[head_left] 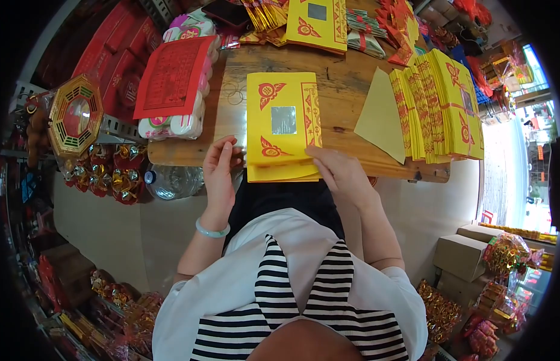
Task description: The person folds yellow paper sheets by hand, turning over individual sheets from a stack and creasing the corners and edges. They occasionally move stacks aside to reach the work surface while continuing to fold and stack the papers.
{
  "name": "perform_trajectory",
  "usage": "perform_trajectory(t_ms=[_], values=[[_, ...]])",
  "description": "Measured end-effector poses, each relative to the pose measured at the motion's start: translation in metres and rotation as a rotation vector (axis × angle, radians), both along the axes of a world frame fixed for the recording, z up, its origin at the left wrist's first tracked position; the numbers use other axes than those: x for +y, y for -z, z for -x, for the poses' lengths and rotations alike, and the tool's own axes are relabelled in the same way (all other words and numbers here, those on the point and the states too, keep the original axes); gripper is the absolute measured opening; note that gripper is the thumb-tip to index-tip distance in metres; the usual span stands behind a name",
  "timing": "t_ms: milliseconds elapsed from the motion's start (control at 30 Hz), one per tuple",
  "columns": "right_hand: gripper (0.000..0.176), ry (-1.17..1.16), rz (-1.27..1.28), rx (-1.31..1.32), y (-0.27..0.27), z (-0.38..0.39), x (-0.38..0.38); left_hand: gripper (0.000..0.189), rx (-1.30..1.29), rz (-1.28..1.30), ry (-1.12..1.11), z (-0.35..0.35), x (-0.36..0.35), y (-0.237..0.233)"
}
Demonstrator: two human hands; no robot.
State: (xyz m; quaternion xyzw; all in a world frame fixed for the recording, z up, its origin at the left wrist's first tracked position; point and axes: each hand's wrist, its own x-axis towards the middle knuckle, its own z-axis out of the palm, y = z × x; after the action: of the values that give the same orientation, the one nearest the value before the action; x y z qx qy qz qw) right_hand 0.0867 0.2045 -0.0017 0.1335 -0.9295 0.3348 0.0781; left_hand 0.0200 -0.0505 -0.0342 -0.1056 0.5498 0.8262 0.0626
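Yellow paper sheets [282, 93] with red print and a silver square lie in front of me at the table's near edge, the lower end overhanging it. My right hand [342, 171] pinches the lower right corner of the top sheet, which is lifted a little from the paper beneath. Just left of the sheets is my left hand [221, 165], raised with its fingers curled and thumb near the fingertips; nothing shows between them. A pale green bangle [212, 231] circles the left wrist.
On the wooden table [346, 90] are a plain yellow sheet [383, 117], bundled yellow papers [439, 108] at right, another yellow stack [316, 27] at the back, and a red sheet [174, 75] over wrapped rolls at left. A plastic bottle [174, 182] is beside the near left edge.
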Motion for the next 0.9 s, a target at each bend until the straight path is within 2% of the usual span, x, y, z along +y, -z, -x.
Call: perform_trajectory(t_ms=[233, 367, 400, 533, 700, 900], values=[[0.017, 0.195, 0.097, -0.184, -0.01, 0.0, -0.007, 0.024, 0.137, 0.056, -0.021, -0.017, 0.014, -0.012], [0.02, 0.172, 0.192, -0.109, -0.002, -0.003, -0.009, 0.03, -0.117, -0.317, 0.049, -0.024, 0.029, -0.025], [0.02, 0.171, 0.191, -0.108, 0.0, -0.002, -0.008, 0.03, -0.117, -0.318, 0.049, -0.023, 0.029, -0.025], [0.023, -0.015, -0.036, 0.193, 0.006, -0.001, -0.008, 0.036, -0.349, -0.483, 0.244, -0.015, 0.022, -0.019], [0.028, -0.056, -0.125, 0.261, -0.011, -0.001, -0.024, 0.039, -0.333, -0.584, 0.256, -0.012, 0.023, -0.025], [0.027, -0.104, -0.104, 0.246, 0.001, 0.005, -0.029, 0.041, -0.329, -0.556, 0.292, -0.012, 0.023, -0.027]])
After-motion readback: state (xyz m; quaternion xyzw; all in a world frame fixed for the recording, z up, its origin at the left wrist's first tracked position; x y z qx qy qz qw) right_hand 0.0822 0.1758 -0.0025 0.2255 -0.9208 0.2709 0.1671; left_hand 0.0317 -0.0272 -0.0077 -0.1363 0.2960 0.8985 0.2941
